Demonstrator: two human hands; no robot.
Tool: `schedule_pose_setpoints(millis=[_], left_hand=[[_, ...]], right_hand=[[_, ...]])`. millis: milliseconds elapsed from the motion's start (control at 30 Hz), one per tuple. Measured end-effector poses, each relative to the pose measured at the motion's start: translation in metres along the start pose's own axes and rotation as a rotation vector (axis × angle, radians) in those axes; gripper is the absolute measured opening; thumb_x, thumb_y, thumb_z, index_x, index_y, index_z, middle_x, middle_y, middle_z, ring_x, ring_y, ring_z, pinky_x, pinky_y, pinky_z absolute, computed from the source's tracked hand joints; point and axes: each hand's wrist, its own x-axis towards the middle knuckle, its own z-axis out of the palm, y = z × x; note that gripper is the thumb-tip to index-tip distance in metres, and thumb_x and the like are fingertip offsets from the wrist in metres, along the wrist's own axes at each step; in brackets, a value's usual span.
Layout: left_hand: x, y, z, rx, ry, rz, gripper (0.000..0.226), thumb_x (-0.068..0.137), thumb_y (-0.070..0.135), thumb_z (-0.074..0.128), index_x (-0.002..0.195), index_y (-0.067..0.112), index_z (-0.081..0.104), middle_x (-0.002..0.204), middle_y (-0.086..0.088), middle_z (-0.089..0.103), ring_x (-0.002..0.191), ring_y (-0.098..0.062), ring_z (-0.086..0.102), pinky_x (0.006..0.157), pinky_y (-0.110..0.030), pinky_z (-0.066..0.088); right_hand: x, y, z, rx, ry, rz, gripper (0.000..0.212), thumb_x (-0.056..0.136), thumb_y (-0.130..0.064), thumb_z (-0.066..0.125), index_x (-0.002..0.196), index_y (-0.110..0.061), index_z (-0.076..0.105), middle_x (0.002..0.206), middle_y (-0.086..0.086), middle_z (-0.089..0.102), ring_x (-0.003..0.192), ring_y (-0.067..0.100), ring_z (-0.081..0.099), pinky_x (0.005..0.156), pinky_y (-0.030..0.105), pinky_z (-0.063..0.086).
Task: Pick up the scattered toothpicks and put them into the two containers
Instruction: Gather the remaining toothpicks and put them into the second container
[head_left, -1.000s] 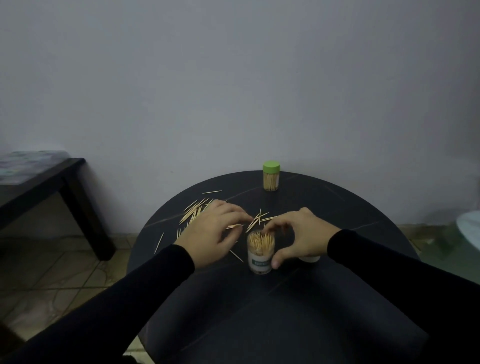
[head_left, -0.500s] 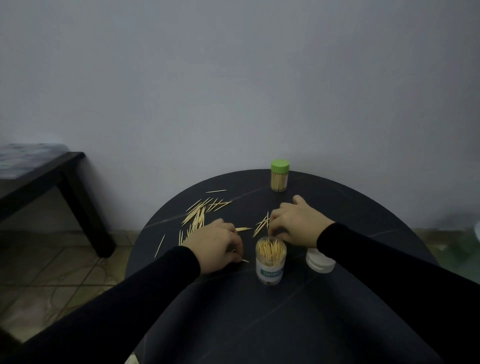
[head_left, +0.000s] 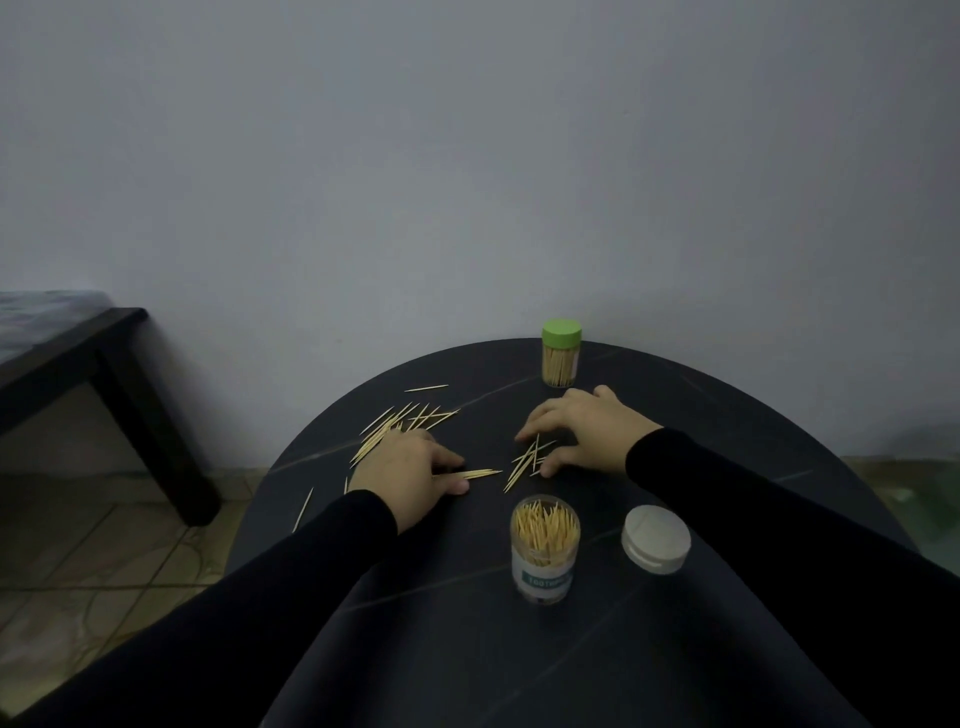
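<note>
Since half a second ago your right hand (head_left: 592, 434) has spread wider over the small pile, and your left hand (head_left: 410, 470) now has a few toothpicks sticking out of its grip instead of a closed fist by the jar.

Head view: left hand rests on the tabletop (head_left: 467, 649), thumb and forefinger pinching a small bundle of toothpicks (head_left: 475, 473) that points right, flat along the surface. Right hand is released, fingers spread and arched, fingertips touching the tabletop around a loose cluster of toothpicks (head_left: 527, 460); thumb is at the near side of the cluster, forefinger at the far side.

A bigger scatter of toothpicks (head_left: 402, 423) lies just beyond and left of your left hand, partly hidden under it. One stray toothpick (head_left: 426, 388) lies farther back, another (head_left: 303, 509) near the left edge.

Open clear jar (head_left: 544, 551) stands upright near you, between the two forearms, packed with toothpicks standing on end; label text too small to read fully. Its white lid (head_left: 656, 539) lies just right of it, apart. Green-lidded jar (head_left: 561, 353) stands upright at the far edge, closed, toothpicks inside, just beyond your right hand.

Both sleeves are black. A dark bench (head_left: 78, 353) stands at left against the wall, over tiled floor (head_left: 93, 561).
</note>
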Motion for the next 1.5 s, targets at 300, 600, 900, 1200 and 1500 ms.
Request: schedule_pose_setpoints(millis=[300, 600, 900, 1200, 1500], left_hand=[[0.0, 0.012, 0.003, -0.194, 0.068, -0.084, 0.019, 0.088, 0.036, 0.065, 0.105, 0.029, 0.071, 0.108, 0.013, 0.063, 0.095, -0.003, 0.051, 0.087, -0.021, 0.04], [-0.003, 0.03, 0.013, 0.09, 0.15, -0.011, 0.025, 0.098, 0.035, 0.047, 0.116, 0.021, 0.058, 0.117, 0.002, 0.055, 0.11, -0.015, 0.047, 0.093, -0.03, 0.044], [-0.007, 0.045, 0.017, 0.243, 0.131, -0.033, 0.026, 0.098, 0.024, 0.046, 0.121, 0.013, 0.05, 0.121, -0.006, 0.053, 0.113, -0.021, 0.046, 0.093, -0.034, 0.046], [-0.007, 0.051, 0.011, -0.153, 0.22, -0.104, 0.012, 0.097, 0.027, 0.05, 0.106, 0.025, 0.057, 0.107, 0.002, 0.059, 0.099, -0.013, 0.053, 0.089, -0.033, 0.048], [-0.025, 0.069, -0.009, -0.853, 0.469, -0.062, 0.01, 0.095, 0.021, 0.055, 0.101, 0.021, 0.064, 0.091, 0.009, 0.064, 0.084, 0.0, 0.057, 0.065, -0.01, 0.038]], right_hand=[[0.0, 0.003, 0.007, 0.044, 0.089, -0.036, 0.024, 0.092, -0.043, 0.058, 0.114, -0.038, 0.067, 0.117, -0.018, 0.06, 0.108, 0.008, 0.043, 0.092, 0.033, 0.023], [-0.007, -0.018, 0.0, -0.242, 0.011, -0.039, 0.018, 0.097, -0.037, 0.048, 0.11, -0.027, 0.058, 0.111, -0.006, 0.059, 0.108, 0.015, 0.049, 0.108, 0.045, 0.021], [-0.014, -0.032, 0.007, -0.467, 0.096, 0.0, 0.021, 0.096, -0.036, 0.05, 0.113, -0.026, 0.057, 0.113, -0.002, 0.062, 0.113, 0.021, 0.049, 0.108, 0.053, 0.02], [-0.04, -0.029, -0.001, 0.034, 0.322, 0.197, 0.013, 0.093, -0.038, 0.056, 0.101, -0.032, 0.064, 0.098, -0.011, 0.058, 0.1, 0.013, 0.047, 0.099, 0.041, 0.027], [-0.059, -0.04, -0.006, 0.634, 0.404, 0.216, 0.004, 0.091, -0.037, 0.06, 0.09, -0.035, 0.063, 0.086, -0.016, 0.062, 0.089, 0.005, 0.056, 0.094, 0.036, 0.036]])
